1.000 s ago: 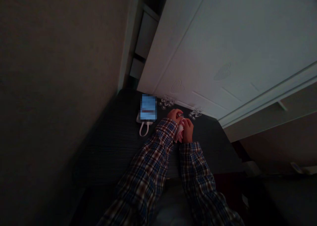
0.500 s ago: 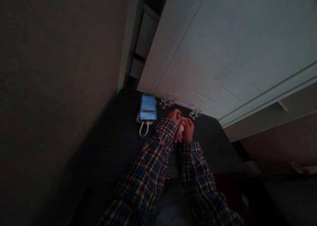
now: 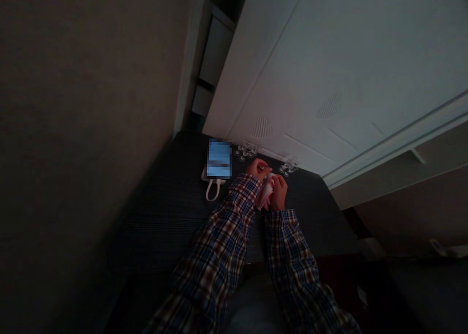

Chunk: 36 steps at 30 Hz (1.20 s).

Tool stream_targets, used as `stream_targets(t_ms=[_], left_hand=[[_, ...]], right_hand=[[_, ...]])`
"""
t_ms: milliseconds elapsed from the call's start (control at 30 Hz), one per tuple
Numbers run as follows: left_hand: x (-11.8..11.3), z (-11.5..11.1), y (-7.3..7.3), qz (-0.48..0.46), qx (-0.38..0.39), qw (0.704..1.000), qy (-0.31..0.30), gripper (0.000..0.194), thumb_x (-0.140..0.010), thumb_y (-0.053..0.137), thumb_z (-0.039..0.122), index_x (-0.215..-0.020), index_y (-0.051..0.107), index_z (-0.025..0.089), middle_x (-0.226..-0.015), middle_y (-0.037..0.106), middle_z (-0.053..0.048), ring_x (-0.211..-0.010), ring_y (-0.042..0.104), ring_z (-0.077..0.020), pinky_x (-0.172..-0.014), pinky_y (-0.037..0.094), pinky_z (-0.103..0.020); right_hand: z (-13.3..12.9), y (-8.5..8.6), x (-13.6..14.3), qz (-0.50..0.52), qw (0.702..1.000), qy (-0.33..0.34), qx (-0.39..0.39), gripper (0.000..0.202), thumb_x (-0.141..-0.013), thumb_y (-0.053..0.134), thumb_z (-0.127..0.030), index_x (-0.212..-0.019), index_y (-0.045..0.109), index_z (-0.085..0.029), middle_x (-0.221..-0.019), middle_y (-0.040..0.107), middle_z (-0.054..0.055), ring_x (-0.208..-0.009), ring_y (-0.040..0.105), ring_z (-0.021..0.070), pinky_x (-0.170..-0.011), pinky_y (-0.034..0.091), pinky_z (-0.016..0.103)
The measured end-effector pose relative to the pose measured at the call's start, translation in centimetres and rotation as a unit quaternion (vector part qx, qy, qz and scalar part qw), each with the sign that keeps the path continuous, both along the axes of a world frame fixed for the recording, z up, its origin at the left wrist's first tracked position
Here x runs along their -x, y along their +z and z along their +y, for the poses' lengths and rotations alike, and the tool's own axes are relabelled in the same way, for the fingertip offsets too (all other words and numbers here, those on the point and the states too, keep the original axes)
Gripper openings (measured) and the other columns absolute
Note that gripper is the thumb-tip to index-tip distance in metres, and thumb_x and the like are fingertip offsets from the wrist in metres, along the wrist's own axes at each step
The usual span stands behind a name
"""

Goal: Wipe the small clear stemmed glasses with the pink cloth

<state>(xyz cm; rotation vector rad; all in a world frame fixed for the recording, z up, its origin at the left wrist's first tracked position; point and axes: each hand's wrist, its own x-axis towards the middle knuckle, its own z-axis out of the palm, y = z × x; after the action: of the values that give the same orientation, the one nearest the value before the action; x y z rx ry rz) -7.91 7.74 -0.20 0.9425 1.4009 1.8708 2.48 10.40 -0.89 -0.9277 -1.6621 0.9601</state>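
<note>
My right hand (image 3: pixel 280 192) is closed on a crumpled pink and white cloth (image 3: pixel 265 193), which hangs down towards the wrist. Just left of it, my left hand (image 3: pixel 256 168) is curled, its fingertips close to the cloth's upper end. A small shiny clear piece seems to be between those fingers, too dark and small to name. Two clusters of small clear glass-like pieces stand on the dark tabletop (image 3: pixel 168 217): one cluster (image 3: pixel 246 150) lies behind my left hand, the other cluster (image 3: pixel 288 167) beyond my right hand.
A phone-like device with a blurred bright screen (image 3: pixel 219 158) and a pale loop strap (image 3: pixel 212 190) lies to the left. A white panel with heart reliefs (image 3: pixel 292 80) rises behind the table. A brown wall (image 3: pixel 91 105) bounds the left side.
My left hand has shifted slightly up and left, and its fingers have opened a little away from the cloth. My right hand stays nearly in place with the cloth.
</note>
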Motion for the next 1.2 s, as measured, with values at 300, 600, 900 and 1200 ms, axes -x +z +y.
stream_targets(t_ms=[300, 600, 900, 1200], left_hand=[[0.2, 0.8, -1.1, 0.014, 0.012, 1.000, -0.009, 0.022, -0.065, 0.063, 0.032, -0.080, 0.059, 0.017, -0.070, 0.057, 0.000, -0.057, 0.051, -0.0076, -0.052, 0.042, -0.018], [0.5, 0.6, -0.8, -0.029, 0.009, 0.999, -0.041, 0.026, -0.068, 0.059, 0.035, -0.086, 0.061, 0.017, -0.072, 0.058, -0.002, -0.056, 0.050, -0.0075, -0.045, 0.037, -0.016], [0.5, 0.7, -1.0, -0.025, -0.013, 0.998, -0.063, 0.023, -0.072, 0.053, 0.034, -0.086, 0.060, 0.017, -0.066, 0.056, 0.001, -0.052, 0.048, -0.0064, -0.045, 0.036, -0.015], [0.5, 0.0, -1.2, -0.050, -0.020, 0.998, -0.035, 0.020, -0.073, 0.052, 0.036, -0.080, 0.060, 0.018, -0.075, 0.059, 0.000, -0.066, 0.055, -0.0094, -0.056, 0.043, -0.018]], right_hand=[[-0.2, 0.2, 0.1, 0.006, 1.000, 0.011, 0.005, 0.024, -0.072, 0.045, -0.037, -0.072, 0.051, -0.014, -0.063, 0.048, -0.003, -0.058, 0.041, 0.0075, -0.052, 0.032, 0.018], [-0.6, 0.7, 0.4, 0.017, 1.000, 0.018, 0.007, 0.024, -0.072, 0.044, -0.038, -0.073, 0.050, -0.015, -0.062, 0.046, -0.004, -0.056, 0.039, 0.0073, -0.052, 0.032, 0.019], [-0.9, 1.0, 0.5, 0.026, 0.999, 0.023, 0.000, 0.022, -0.073, 0.044, -0.037, -0.071, 0.049, -0.015, -0.064, 0.046, -0.003, -0.059, 0.039, 0.0075, -0.054, 0.032, 0.019], [-1.6, 1.9, 1.1, 0.007, 0.999, 0.034, -0.004, 0.022, -0.074, 0.039, -0.037, -0.070, 0.046, -0.016, -0.062, 0.042, -0.003, -0.056, 0.038, 0.0073, -0.052, 0.033, 0.019]])
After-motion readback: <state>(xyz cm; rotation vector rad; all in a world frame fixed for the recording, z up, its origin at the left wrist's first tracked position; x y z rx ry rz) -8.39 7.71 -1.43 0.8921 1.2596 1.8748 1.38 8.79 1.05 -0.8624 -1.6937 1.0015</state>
